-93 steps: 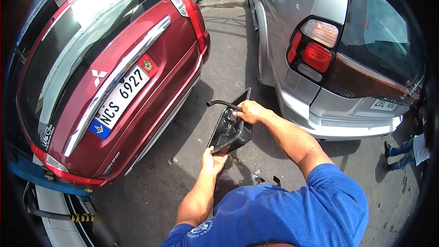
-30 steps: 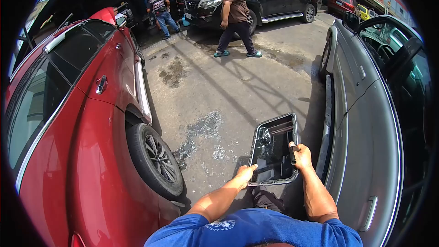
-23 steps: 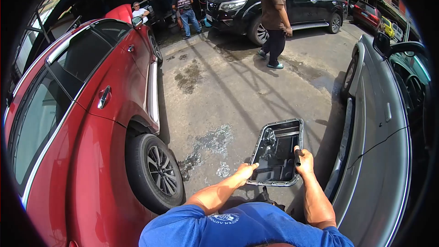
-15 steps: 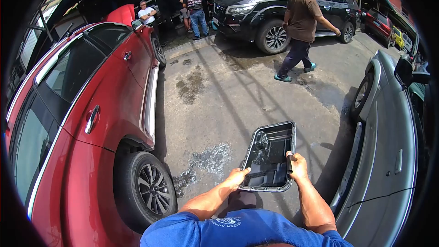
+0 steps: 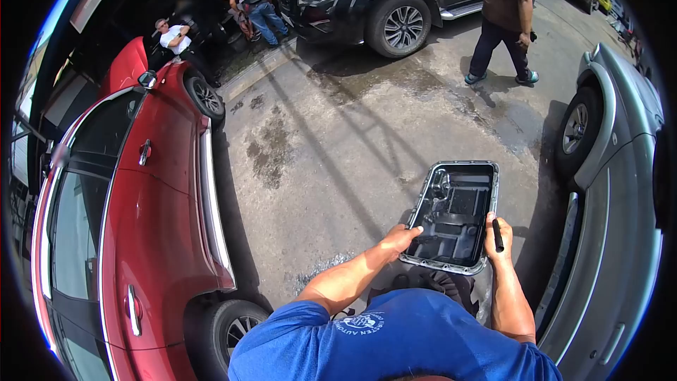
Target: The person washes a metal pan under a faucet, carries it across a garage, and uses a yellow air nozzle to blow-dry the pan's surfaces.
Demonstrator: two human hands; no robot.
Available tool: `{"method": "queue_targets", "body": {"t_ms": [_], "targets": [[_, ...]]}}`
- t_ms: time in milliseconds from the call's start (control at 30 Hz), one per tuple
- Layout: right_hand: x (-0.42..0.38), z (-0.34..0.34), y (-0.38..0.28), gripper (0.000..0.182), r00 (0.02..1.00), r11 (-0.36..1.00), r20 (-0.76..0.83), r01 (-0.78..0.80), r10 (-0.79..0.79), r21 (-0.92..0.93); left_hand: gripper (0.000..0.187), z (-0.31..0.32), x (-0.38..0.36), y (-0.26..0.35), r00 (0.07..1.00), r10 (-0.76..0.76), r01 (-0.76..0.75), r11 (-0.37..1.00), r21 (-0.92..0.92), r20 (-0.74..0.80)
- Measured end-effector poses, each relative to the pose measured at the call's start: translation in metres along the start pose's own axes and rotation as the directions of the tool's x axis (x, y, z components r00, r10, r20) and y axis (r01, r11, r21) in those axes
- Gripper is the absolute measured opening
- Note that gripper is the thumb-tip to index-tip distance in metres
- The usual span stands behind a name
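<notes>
I hold a black oil pan [image 5: 444, 266] in front of me with both hands, its open side facing up. It has a bolt-holed metal rim and moulded ribs and pockets inside, with a wet-looking shine. My left hand [image 5: 402, 238] grips the left edge, the thumb over the rim. On the opposite edge my right hand [image 5: 499, 243] is closed round the rim. A short black tube-like piece [image 5: 498, 236] also sticks out of that hand; its kind I cannot make out.
A red car [image 5: 166, 183] stands on my left and a silver-grey vehicle [image 5: 620, 219] on my right. Ahead is a black SUV [image 5: 352, 0]. A person in brown [image 5: 504, 21] walks across the stained concrete [image 5: 317, 148]. Several people are at the back left.
My view has turned and moved forward, and the oil pan sits farther right and higher in view. The person in brown has walked rightward. Both hands keep their grip.
</notes>
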State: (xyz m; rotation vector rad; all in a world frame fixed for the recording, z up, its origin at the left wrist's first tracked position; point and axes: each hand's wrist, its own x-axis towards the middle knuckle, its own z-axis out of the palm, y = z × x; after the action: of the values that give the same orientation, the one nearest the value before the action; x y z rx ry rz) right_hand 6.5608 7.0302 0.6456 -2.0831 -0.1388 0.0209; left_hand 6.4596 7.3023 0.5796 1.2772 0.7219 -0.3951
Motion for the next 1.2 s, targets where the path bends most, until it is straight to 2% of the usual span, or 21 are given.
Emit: {"method": "queue_targets", "body": {"t_ms": [33,67,133,200,367,400,467,533,600,667,800,867,900,933,967,1000,1033,1067,1133,1167,1200], "targets": [[0.021,-0.004,0.010,0.058,0.999,0.999,-0.047,-0.019,0.021,0.033,0.036,0.009,0.018,0.025,0.990,0.020,-0.012,0.998,-0.058,0.141],[0.047,-0.008,0.028,0.058,0.991,0.992,-0.086,-0.095,0.102,0.084,0.033,0.023,0.049,0.046,0.986,-0.019,0.038,0.993,-0.108,0.166],[0.105,-0.025,0.032,0.058,0.973,0.983,-0.143,-0.176,0.182,0.054,0.031,0.048,0.108,0.098,0.947,-0.100,0.133,0.987,-0.090,0.306],[0.174,-0.035,0.039,0.057,0.922,0.937,-0.171,-0.341,0.348,0.073,0.031,0.079,0.174,0.145,0.941,-0.141,0.151,0.988,-0.009,0.306],[0.353,-0.051,0.058,0.055,0.888,0.915,-0.219,-0.395,0.403,0.085,0.033,0.136,0.328,0.256,0.946,-0.144,0.131,0.989,0.066,0.291],[0.390,-0.059,0.041,0.054,0.839,0.851,-0.153,-0.502,0.522,0.155,0.031,0.145,0.348,0.289,0.954,-0.139,0.116,0.988,0.101,0.266],[0.458,-0.057,0.060,0.054,0.879,0.902,-0.212,-0.429,0.428,0.042,0.030,0.162,0.382,0.355,0.944,-0.184,0.160,0.981,0.108,0.273],[0.523,-0.059,0.057,0.054,0.880,0.899,-0.186,-0.431,0.437,0.070,0.030,0.174,0.428,0.408,0.935,-0.223,0.208,0.975,0.083,0.278],[0.599,-0.062,0.054,0.054,0.877,0.889,-0.150,-0.457,0.457,0.034,0.031,0.182,0.485,0.456,0.933,-0.161,0.142,0.987,0.081,0.322],[0.677,-0.060,0.056,0.053,0.874,0.884,-0.139,-0.465,0.466,0.045,0.030,0.196,0.547,0.504,0.952,-0.122,0.087,0.987,0.134,0.281],[0.841,-0.042,0.101,0.055,0.873,0.890,-0.174,-0.454,0.455,0.051,0.032,0.222,0.693,0.604,0.942,-0.145,0.093,0.979,0.181,0.303],[0.921,-0.045,0.093,0.056,0.892,0.884,-0.112,-0.405,0.439,0.235,0.037,0.238,0.776,0.649,0.956,-0.140,0.086,0.974,0.212,0.257],[0.965,-0.039,0.119,0.058,0.911,0.927,-0.191,-0.338,0.366,0.162,0.039,0.253,0.803,0.683,0.961,-0.151,0.090,0.963,0.254,0.233],[1.004,-0.042,0.115,0.059,0.898,0.929,-0.247,-0.328,0.363,0.172,0.041,0.264,0.831,0.715,0.947,-0.164,0.082,0.955,0.286,0.277],[1.046,-0.046,0.141,0.056,0.896,0.936,-0.271,-0.338,0.352,0.096,0.040,0.278,0.846,0.753,0.951,-0.128,0.027,0.941,0.338,0.281],[1.079,-0.055,0.111,0.054,0.901,0.933,-0.281,-0.269,0.332,0.239,0.043,0.290,0.867,0.784,0.948,-0.096,-0.022,0.931,0.364,0.303],[1.111,-0.067,0.122,0.054,0.908,0.934,-0.232,-0.315,0.348,0.166,0.050,0.303,0.892,0.808,0.982,-0.028,-0.073,0.856,0.513,0.187],[1.144,-0.078,0.143,0.056,0.919,0.952,-0.248,-0.298,0.306,0.069,0.057,0.319,0.908,0.839,0.990,0.006,-0.087,0.804,0.589,0.140],[1.212,-0.097,0.172,0.056,0.873,0.921,-0.298,-0.347,0.386,0.178,0.061,0.352,0.944,0.903,0.979,0.007,-0.139,0.760,0.635,0.206],[1.247,-0.115,0.183,0.055,0.899,0.944,-0.290,-0.305,0.329,0.124,0.062,0.371,0.988,0.907,0.972,0.087,-0.206,0.766,0.609,0.219],[1.287,-0.128,0.202,0.055,0.918,0.961,-0.283,-0.266,0.277,0.080,0.061,0.392,1.015,0.933,0.974,0.079,-0.193,0.776,0.601,0.211]]}}
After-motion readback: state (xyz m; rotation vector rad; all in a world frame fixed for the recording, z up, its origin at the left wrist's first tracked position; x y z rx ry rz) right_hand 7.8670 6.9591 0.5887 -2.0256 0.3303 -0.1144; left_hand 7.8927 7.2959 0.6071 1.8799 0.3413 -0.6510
